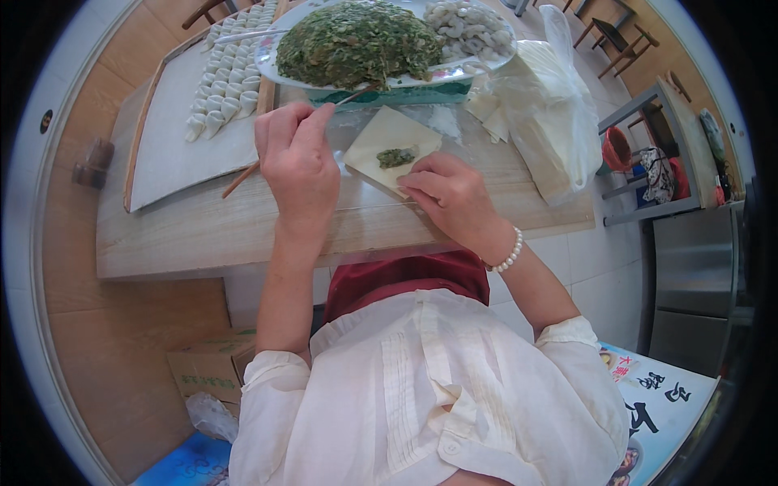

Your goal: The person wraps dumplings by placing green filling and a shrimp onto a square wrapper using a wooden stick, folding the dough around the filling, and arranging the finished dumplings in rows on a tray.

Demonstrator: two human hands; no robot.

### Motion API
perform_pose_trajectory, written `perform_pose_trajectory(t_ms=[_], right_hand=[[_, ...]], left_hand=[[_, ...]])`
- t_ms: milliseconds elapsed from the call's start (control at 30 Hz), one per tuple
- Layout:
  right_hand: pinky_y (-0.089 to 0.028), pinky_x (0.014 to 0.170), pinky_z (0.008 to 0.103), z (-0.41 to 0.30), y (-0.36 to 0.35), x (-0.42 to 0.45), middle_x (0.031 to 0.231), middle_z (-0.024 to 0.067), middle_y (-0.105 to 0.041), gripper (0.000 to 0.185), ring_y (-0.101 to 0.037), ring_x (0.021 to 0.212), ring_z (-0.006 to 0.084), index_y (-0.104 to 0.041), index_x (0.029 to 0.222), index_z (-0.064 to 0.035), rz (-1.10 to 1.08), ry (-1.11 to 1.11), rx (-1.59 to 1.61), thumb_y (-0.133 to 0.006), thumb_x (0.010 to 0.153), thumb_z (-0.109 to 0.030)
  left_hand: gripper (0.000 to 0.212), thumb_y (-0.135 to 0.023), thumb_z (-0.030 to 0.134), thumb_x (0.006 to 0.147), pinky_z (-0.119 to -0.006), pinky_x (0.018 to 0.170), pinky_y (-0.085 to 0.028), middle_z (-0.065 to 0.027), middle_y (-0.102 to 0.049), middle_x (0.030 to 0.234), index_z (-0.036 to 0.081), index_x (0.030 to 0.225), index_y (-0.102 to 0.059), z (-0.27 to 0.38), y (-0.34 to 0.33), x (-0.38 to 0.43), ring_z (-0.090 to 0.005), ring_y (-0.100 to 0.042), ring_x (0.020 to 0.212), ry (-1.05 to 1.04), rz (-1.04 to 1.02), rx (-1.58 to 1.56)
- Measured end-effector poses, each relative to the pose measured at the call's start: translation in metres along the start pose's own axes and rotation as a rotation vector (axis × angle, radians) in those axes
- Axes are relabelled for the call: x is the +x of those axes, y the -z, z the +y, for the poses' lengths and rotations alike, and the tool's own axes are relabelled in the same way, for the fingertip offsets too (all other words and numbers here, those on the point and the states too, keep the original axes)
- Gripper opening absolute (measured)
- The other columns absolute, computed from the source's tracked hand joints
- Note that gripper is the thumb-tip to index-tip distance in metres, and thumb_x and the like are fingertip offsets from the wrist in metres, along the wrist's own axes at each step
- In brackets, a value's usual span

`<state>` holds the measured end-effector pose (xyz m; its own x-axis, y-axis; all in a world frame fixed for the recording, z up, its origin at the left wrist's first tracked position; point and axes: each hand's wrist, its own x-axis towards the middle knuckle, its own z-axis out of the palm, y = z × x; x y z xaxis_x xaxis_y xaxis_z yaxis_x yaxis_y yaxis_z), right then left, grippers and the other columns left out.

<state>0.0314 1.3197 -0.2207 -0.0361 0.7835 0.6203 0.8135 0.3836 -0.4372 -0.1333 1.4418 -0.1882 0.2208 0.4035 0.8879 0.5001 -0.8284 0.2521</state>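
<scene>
My left hand (301, 155) holds a thin wooden stick (242, 179), its tip by the edge of a mound of green chopped filling (358, 42). The mound sits on a large oval plate (292, 79) beside a heap of peeled shrimp (468, 30). On the table lies a square dough wrapper (380, 136), with a small lump of green filling and what looks like a shrimp (396, 157) on it. The fingertips of my right hand (447, 194) pinch the wrapper's near corner. A pearl bracelet (507, 252) is on my right wrist.
A wood-framed tray (176, 152) with rows of folded dumplings (228, 85) stands at the left. Under the plate is a green box (395, 94). Stacked wrappers in a clear plastic bag (547, 121) lie at the right. The wooden table's front edge (213, 267) is close to my body.
</scene>
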Motion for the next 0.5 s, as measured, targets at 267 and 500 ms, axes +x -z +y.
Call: perform_pose_trajectory(t_ms=[267,500], right_hand=[[-0.053,0.066,0.0362,-0.001,-0.002,-0.002,0.082,0.007,-0.062,0.011,-0.062,0.076,0.026,-0.068,0.08,-0.0074,0.003,0.017,-0.01,-0.071,0.071,-0.003],[-0.052,0.064,0.0368,0.002,0.005,0.008,0.079,0.006,-0.062,0.009,-0.062,0.075,0.0253,-0.07,0.076,-0.009,-0.007,-0.001,-0.004,-0.074,0.069,-0.006]], left_hand=[[0.016,-0.066,-0.007,0.078,-0.032,0.071,-0.048,-0.0094,-0.062,0.086,0.003,0.089,-0.072,0.004,0.008,-0.027,-0.0232,-0.059,0.084,0.301,-0.302,-0.347],[0.016,-0.066,-0.006,0.075,-0.032,0.071,-0.048,-0.0107,-0.063,0.087,0.003,0.087,-0.071,-0.006,0.006,-0.03,-0.0255,-0.06,0.085,0.272,-0.398,-0.312]])
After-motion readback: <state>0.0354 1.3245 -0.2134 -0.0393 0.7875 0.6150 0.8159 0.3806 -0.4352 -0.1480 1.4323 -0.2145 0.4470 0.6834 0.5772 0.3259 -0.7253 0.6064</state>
